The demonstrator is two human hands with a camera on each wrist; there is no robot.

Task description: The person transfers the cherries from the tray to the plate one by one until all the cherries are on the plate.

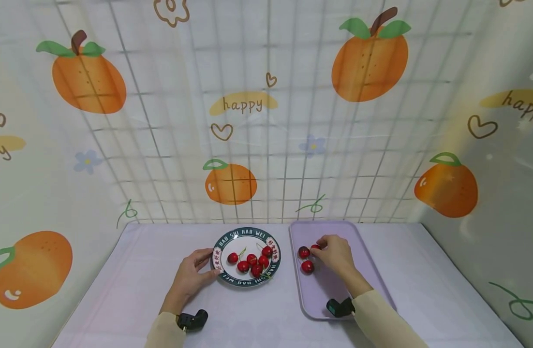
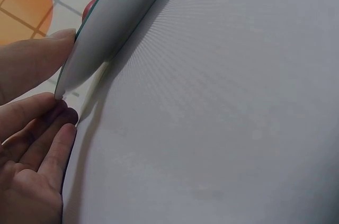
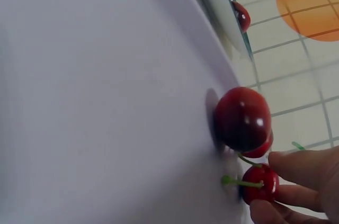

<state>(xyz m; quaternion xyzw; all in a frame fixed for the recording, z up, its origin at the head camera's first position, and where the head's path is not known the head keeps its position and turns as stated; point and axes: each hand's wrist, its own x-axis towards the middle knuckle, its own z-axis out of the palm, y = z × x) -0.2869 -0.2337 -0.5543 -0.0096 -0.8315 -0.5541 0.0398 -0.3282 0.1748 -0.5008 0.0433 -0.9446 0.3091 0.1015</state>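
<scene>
A round plate [image 1: 246, 282] with a dark green lettered rim bears several red cherries [image 1: 243, 266], some with green stems. At its left edge my left hand [image 1: 191, 276] holds the rim; in the left wrist view the thumb [image 2: 37, 65] and a fingertip touch the edge. Over the purple tray [image 1: 327, 295], my right hand [image 1: 337, 253] pinches a cherry [image 3: 260, 184] with a green stem between thumb and fingers. Beside it in the tray lie a dark red cherry [image 1: 304, 252] and another cherry [image 1: 307, 267].
The plate and tray stand side by side on a white-covered table [image 1: 131, 290]. Behind them rises a sheet [image 1: 266, 145] printed with oranges, over a wire grid. More sheeting hangs at both sides. Each wrist wears a small black camera [image 1: 192, 320].
</scene>
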